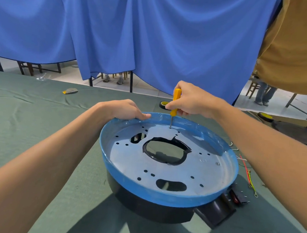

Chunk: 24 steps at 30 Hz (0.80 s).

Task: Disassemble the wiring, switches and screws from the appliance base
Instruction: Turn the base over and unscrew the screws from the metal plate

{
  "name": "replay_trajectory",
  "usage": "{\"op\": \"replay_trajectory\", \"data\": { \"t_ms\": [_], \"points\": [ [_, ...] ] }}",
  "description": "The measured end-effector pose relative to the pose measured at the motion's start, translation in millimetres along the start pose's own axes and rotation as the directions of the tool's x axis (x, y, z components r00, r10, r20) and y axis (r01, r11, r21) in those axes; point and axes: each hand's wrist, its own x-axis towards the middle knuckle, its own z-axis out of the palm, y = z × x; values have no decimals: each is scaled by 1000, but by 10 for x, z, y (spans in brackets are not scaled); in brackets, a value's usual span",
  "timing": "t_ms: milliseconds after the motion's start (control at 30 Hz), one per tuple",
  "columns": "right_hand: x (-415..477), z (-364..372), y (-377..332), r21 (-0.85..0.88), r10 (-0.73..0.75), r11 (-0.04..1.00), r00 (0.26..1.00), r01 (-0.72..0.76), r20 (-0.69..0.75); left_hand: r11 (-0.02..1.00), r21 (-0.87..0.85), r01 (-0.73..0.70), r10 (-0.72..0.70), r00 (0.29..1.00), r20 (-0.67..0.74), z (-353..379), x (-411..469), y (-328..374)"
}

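- The appliance base (167,170) sits on the green cloth table (24,120), right in front of the person; it is a round black tub with a blue rim and a flat shiny plate full of holes.
- The left hand (126,109) is closed over the far rim of the base; I think it holds the tub so it does not slide or spin.
- The right hand (191,100) is wrapped around a yellow screwdriver (174,103); the tool stands almost straight up, and its thin metal tip touches the plate near the far rim; it looks like a screw is there, but it is too small to be sure.
- Straight up is the best way to push down and turn, so the tip may not slip off.
- Some wires (249,176) and a red switch (235,197) lie on the table just beside the base, on the right; they look already taken out.
- One small screw (217,163) shows on the plate, near the right side; I think it comes out later.
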Motion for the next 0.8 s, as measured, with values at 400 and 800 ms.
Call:
{"op": "replay_trajectory", "data": {
  "t_ms": [400,800],
  "points": [
    [21,43,56,-199,-162,970,983,142,-88,999,-30,16,-16,1000,10,86,21,-43],
    [7,141,74,-115,-173,982,950,147,-260,999,-33,-14,13,999,-46,19,-34,4]
  ]
}}
